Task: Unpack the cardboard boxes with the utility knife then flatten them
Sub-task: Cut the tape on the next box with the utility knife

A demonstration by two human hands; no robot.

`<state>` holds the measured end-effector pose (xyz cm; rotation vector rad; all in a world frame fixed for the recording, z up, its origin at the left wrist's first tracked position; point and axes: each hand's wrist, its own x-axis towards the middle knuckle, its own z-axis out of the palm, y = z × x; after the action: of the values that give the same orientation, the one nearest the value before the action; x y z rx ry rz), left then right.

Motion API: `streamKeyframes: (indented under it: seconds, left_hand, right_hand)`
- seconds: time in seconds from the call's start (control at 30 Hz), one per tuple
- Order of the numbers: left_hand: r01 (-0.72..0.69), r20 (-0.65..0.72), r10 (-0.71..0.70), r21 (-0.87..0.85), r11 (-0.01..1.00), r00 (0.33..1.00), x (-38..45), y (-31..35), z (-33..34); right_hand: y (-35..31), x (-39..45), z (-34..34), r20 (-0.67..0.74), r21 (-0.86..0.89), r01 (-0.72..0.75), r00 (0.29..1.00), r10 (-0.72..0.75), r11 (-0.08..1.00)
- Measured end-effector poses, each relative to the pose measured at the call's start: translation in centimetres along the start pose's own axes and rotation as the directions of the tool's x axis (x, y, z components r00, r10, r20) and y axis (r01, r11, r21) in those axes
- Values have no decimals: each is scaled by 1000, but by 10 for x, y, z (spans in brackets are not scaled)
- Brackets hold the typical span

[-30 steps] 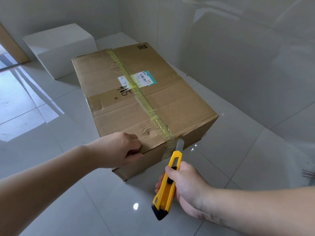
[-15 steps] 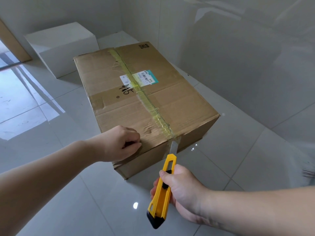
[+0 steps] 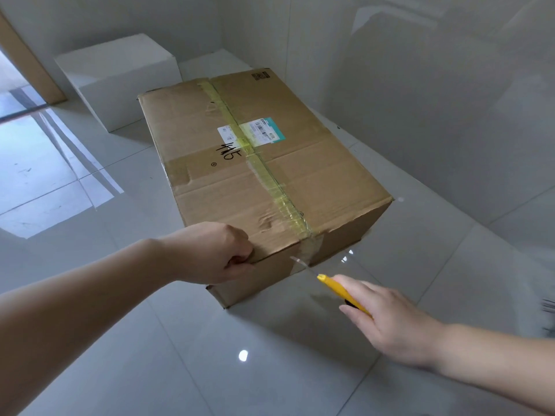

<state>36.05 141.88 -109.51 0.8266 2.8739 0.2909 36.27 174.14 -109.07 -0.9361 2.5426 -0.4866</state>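
A large brown cardboard box (image 3: 324, 175) lies on the tiled floor, sealed along its top by a strip of yellowish tape (image 3: 264, 166) that folds over the near edge. My left hand (image 3: 216, 250) grips the box's near top edge with curled fingers. My right hand (image 3: 387, 319) holds a yellow utility knife (image 3: 339, 291) turned flat, almost level. The extended blade touches the near side of the box at the tape end, just below the top edge.
A white box (image 3: 120, 79) stands behind the cardboard box on the left. A glossy tiled wall (image 3: 435, 100) rises close along the right side. A doorway with a wooden frame (image 3: 27, 64) opens at the far left. Shiny floor tiles (image 3: 210, 355) surround the box.
My right hand has rolled over and swung right, bringing the knife from upright to nearly level, and its blade has moved left across the tape on the near side. The left hand has kept its grip.
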Motion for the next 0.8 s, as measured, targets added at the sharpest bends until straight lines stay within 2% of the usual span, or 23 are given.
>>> streamKeyframes:
  seconds: [0.03, 0.1, 0.2, 0.27, 0.43, 0.53, 0.67, 0.8]
  left_hand:
    - [-8, 0, 8, -11, 1000, 1000, 0, -1, 0]
    - [-24, 15, 24, -51, 998, 1000, -2, -2, -3]
    - [-3, 15, 7, -238, 971, 1000, -6, -7, -12]
    - [35, -12, -40, -279, 960, 999, -10, -16, -16]
    - [88, 10, -88, -223, 971, 996, -17, -16, -16]
    - [132, 73, -124, -111, 985, 990, -11, -3, -14]
    - [92, 84, -94, 24, 995, 992, 1, 8, -9]
    - [78, 82, -82, 48, 996, 993, 6, 8, -6]
  right_hand:
    - [8, 4, 0, -28, -190, 103, 994, -110, 976]
    - [15, 13, -2, -27, -397, 225, 966, -257, 890]
    - [13, 26, 1, -78, -484, 331, 906, -417, 810]
    - [5, 34, 0, -98, -503, 354, 883, -460, 788]
    - [3, 46, -3, -114, -508, 326, 892, -438, 797]
    - [10, 44, -7, -86, -499, 330, 901, -424, 802]
    - [14, 40, -11, -62, -495, 339, 905, -422, 800]
    - [14, 42, -12, -77, -450, 303, 924, -375, 840]
